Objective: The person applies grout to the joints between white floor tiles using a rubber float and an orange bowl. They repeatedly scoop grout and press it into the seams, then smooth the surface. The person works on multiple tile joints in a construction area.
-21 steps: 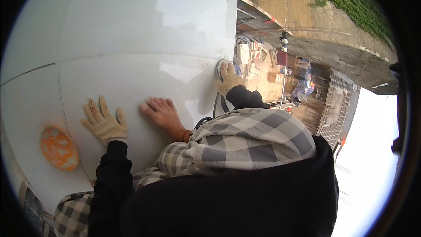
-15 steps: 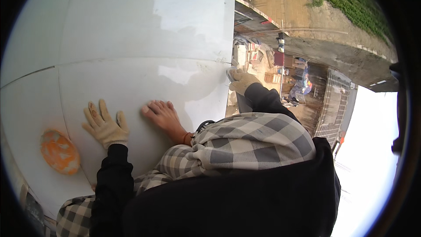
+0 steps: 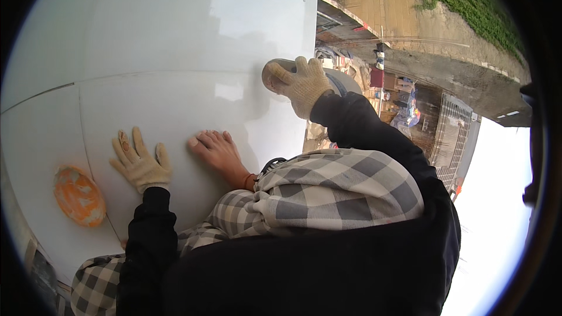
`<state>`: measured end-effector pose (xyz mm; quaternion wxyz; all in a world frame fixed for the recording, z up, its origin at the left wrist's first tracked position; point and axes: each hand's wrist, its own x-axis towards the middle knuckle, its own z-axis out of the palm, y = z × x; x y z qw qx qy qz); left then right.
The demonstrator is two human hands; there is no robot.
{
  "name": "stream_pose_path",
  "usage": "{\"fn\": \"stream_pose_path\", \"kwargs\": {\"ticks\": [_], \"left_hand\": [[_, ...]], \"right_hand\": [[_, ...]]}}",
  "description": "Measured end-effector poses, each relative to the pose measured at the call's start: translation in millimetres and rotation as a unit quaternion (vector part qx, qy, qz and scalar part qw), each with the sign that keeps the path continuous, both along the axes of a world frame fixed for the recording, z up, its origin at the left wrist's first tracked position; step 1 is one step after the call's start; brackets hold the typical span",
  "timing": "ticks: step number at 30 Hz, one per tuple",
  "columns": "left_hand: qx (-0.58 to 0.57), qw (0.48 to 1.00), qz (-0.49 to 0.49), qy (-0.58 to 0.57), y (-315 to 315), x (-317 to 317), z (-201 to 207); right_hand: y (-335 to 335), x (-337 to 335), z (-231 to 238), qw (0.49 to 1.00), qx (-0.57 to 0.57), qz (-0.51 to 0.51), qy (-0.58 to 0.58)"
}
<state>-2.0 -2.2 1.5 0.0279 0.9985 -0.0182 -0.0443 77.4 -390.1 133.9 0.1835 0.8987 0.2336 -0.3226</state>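
My left hand (image 3: 140, 161), in a worn cream glove, lies flat with fingers spread on a smooth pale grey panel (image 3: 158, 102). Left of it sits an orange round dish (image 3: 80, 196) smeared with something white; whether it is deep or shallow is unclear. My right hand (image 3: 307, 85), gloved too, reaches over the panel's right edge. Its fingers are closed round a long, round-ended grey-brown thing (image 3: 275, 78) with a dark band, which looks like a sandal; the hand covers much of it. My bare foot (image 3: 218, 155) rests on the panel between both hands.
Thin seams cross the panel, with a darker slot (image 3: 41, 98) at the left. Beyond its right edge is a drop to a cluttered yard, with a corrugated roof (image 3: 448, 131) and a concrete wall (image 3: 462, 76). Green plants (image 3: 462, 0) grow on the far slope.
My right hand has moved up and left from beyond the panel's edge, bringing the sandal-like thing into clearer view over the panel. My left hand and the dish stay put.
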Motion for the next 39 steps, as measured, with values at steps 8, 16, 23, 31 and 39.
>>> {"fn": "stream_pose_path", "kwargs": {"ticks": [8, 16, 23, 31, 39], "left_hand": [[0.003, 1.000, -0.014, -0.024, -5, 2, 0], [0.016, 1.000, -0.012, -0.017, -3, 1, 3], [0.002, 1.000, 0.001, 0.007, -4, 2, 0], [-0.001, 1.000, 0.000, -0.005, -7, 3, 1], [-0.006, 1.000, 0.006, 0.006, -6, 4, 0]], "right_hand": [[-18, -14, -43, 0.991, 0.014, -0.080, -0.107], [-104, -54, -55, 0.960, -0.090, -0.244, -0.104], [-112, -39, -16, 0.982, -0.111, -0.150, -0.022], [-135, -28, -69, 0.972, 0.074, 0.146, -0.169], [-179, -29, 0, 0.972, -0.225, -0.066, -0.015]]}}
